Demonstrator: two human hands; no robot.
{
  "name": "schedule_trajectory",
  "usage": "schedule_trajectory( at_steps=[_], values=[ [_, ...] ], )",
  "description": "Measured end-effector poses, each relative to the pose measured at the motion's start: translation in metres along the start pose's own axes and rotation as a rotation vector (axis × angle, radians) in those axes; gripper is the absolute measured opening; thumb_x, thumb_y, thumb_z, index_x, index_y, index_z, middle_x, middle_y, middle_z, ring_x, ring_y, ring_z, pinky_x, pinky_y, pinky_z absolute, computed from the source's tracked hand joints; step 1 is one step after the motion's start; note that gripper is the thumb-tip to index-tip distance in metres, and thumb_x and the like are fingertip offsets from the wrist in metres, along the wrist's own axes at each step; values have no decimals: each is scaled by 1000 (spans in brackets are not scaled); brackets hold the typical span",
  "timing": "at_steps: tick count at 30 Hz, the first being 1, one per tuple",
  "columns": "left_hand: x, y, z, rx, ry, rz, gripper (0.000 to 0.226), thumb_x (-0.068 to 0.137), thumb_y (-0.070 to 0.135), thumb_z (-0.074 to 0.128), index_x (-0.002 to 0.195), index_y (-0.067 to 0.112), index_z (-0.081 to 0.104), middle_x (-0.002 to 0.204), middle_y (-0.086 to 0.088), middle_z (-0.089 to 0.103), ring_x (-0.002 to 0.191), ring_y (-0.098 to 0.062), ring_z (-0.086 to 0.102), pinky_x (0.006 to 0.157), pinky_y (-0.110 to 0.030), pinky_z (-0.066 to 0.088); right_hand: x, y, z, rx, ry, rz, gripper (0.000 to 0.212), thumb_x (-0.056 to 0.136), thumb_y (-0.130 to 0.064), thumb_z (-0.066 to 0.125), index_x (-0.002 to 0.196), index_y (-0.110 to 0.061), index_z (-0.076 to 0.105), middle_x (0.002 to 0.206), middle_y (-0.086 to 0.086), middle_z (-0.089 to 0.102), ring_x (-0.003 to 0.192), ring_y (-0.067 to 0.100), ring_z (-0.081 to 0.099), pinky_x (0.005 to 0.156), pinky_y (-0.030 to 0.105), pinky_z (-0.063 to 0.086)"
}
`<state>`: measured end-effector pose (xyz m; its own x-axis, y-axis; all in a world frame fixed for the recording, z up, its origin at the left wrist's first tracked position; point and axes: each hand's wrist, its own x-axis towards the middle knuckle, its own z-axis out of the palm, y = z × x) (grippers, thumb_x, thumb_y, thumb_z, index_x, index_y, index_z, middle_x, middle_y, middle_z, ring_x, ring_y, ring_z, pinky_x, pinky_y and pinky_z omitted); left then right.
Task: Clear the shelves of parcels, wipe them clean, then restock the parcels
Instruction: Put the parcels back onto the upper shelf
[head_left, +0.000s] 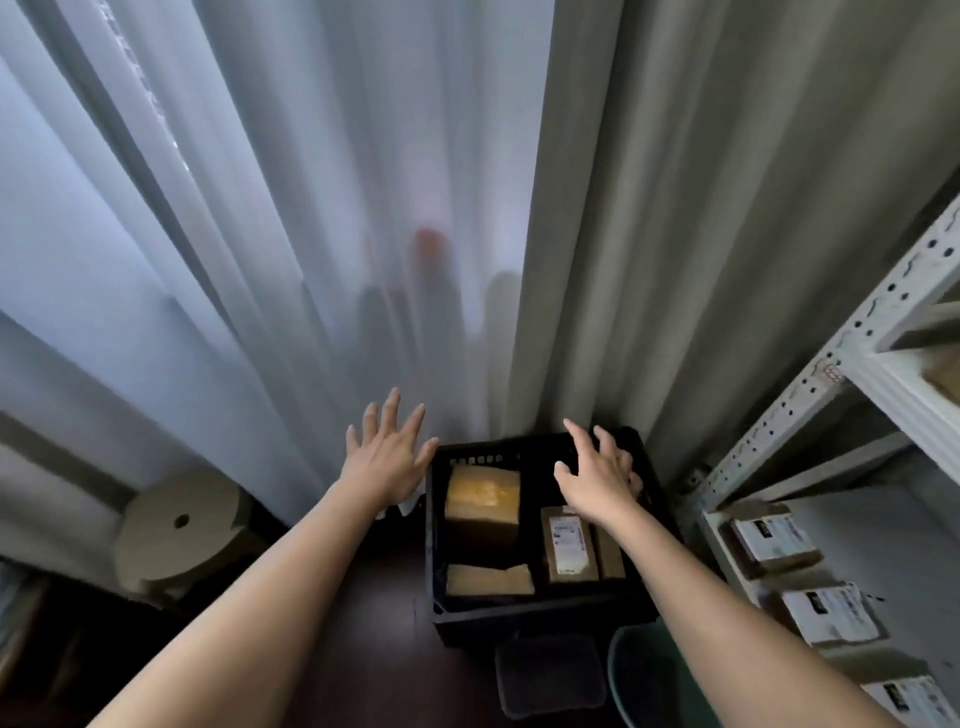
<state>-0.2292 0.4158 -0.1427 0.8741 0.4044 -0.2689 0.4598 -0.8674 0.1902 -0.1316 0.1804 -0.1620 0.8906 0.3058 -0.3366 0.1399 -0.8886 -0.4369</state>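
Brown cardboard parcels (483, 501), some with white labels, lie in a black crate (535, 616) at lower centre. Left hand (387, 457) spreads empty beside it; right hand (597, 475) hovers loosely curled above, grasping nothing. More labelled parcels (774, 535) sit on the white shelf (883, 566) at lower right.

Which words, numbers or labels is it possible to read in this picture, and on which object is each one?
No text is readable.
Label on the parcel in the black crate: print too blurred.
Labels on the three shelf parcels: dark marks only, too small and blurred.
Red mark on the shelf upright: unreadable.
The other crate parcels show no print.
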Motion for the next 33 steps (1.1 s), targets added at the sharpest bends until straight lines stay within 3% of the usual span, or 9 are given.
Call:
schedule_trajectory(
  at_steps=[6, 12, 18, 21, 23, 27, 30, 33],
  values=[
    [70, -6, 44, 8, 19, -105, 63, 102, 49, 25, 155, 25, 3, 162, -8, -7, 148, -33, -5, 119, -53, 5, 77, 16, 36, 47, -153, 47, 60, 100, -39, 44, 153, -39, 18, 163, 2, 8, 145, 33, 14, 113, 47, 26],
    [130, -6, 139, 89, -19, -62, 66, 101, 42, 31, 155, 18, 3, 161, -14, 1, 147, -36, -1, 120, -47, 4, 138, 56, 111, 120, -246, 134, 60, 98, -37, 48, 153, -34, 24, 159, 4, 20, 144, 31, 20, 116, 41, 27],
    [194, -9, 236, -95, -266, -81, 67, 101, 35, 37, 155, 13, 3, 152, -17, 18, 138, -35, 24, 111, -43, 27, 193, 87, 197, 294, -359, 309, 59, 100, -35, 50, 153, -30, 25, 159, 5, 21, 144, 30, 26, 115, 42, 31],
    [215, -14, 272, -211, -398, -103, 69, 102, 35, 37, 155, 11, 1, 148, -18, 24, 136, -37, 27, 110, -46, 29, 212, 95, 230, 419, -418, 389, 59, 101, -36, 49, 154, -30, 22, 160, 4, 19, 145, 29, 26, 112, 41, 32],
    [228, -18, 288, -306, -425, -194, 68, 102, 36, 38, 155, 11, 3, 149, -20, 27, 136, -38, 28, 110, -46, 29, 222, 97, 248, 522, -452, 447, 60, 102, -36, 48, 155, -30, 20, 162, 2, 17, 146, 27, 24, 113, 40, 30],
    [248, -24, 307, -609, -453, -491, 62, 102, 34, 40, 153, 10, 14, 150, -16, 36, 133, -33, 40, 97, -32, 36, 237, 99, 269, 706, -475, 542, 62, 103, -36, 46, 157, -28, 16, 163, -1, 16, 148, 23, 22, 114, 38, 27],
    [258, -30, 311, -820, -466, -685, 66, 100, 46, 40, 154, 14, 20, 155, -11, 31, 139, -32, 33, 113, -39, 31, 240, 96, 279, 814, -489, 548, 67, 103, -37, 46, 158, -28, 8, 163, -4, 16, 148, 20, 22, 115, 37, 24],
    [257, -35, 309, -953, -519, -767, 72, 94, 59, 41, 153, 21, 25, 156, -7, 31, 139, -31, 33, 114, -50, 30, 237, 94, 277, 874, -469, 595, 70, 101, -43, 46, 158, -31, 7, 163, -2, 17, 148, 22, 21, 114, 41, 23]
  ],
)
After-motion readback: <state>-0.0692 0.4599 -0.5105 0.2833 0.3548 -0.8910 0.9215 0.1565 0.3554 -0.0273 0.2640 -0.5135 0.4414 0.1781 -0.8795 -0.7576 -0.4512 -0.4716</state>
